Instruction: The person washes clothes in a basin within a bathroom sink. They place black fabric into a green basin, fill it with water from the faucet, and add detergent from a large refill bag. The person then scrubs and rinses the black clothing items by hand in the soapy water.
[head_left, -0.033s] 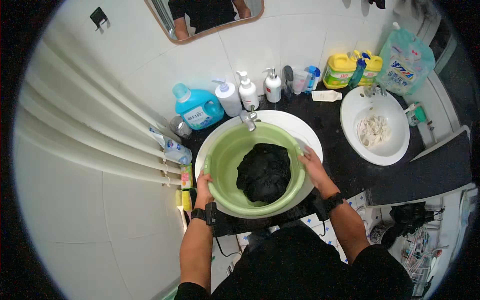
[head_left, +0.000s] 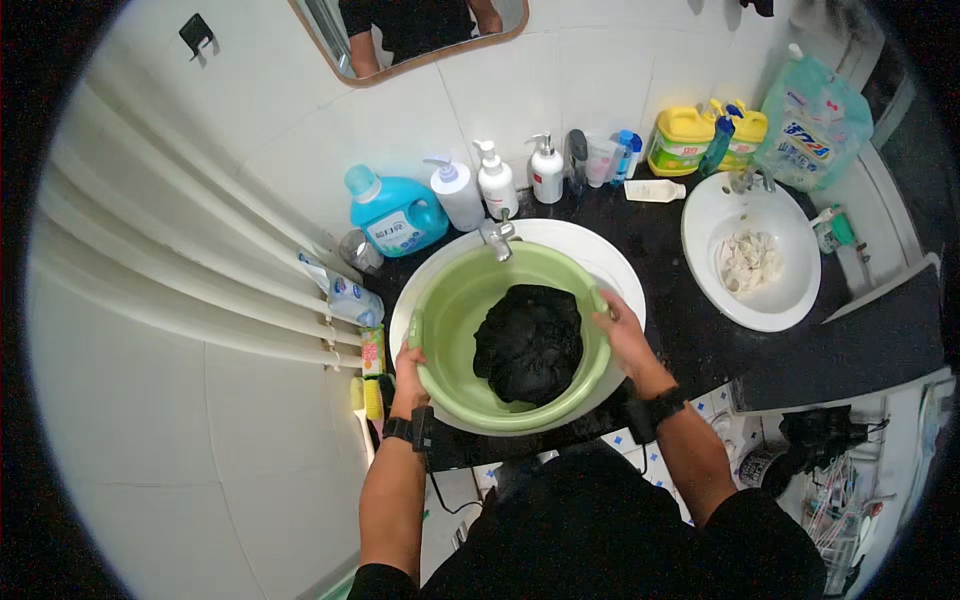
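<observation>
A light green plastic washbasin rests in the white oval sink, below a chrome faucet. Inside the basin lies a bunched black cloth, perhaps a garment. My left hand grips the basin's left handle, fingers wrapped at the rim. On the opposite side my right hand holds the right handle, with its fingertips over the rim. Both hands are closed on the basin, and neither touches the cloth. Black bands with small devices circle both wrists.
Behind the sink stand a blue detergent bottle, several pump bottles and small tubes. To the right, a smaller white sink holds a crumpled whitish cloth. A pale curtain hangs at left; a yellow brush lies near my left hand.
My right hand's fingers have shifted slightly inward over the basin's rim. The basin and black cloth look almost the same.
</observation>
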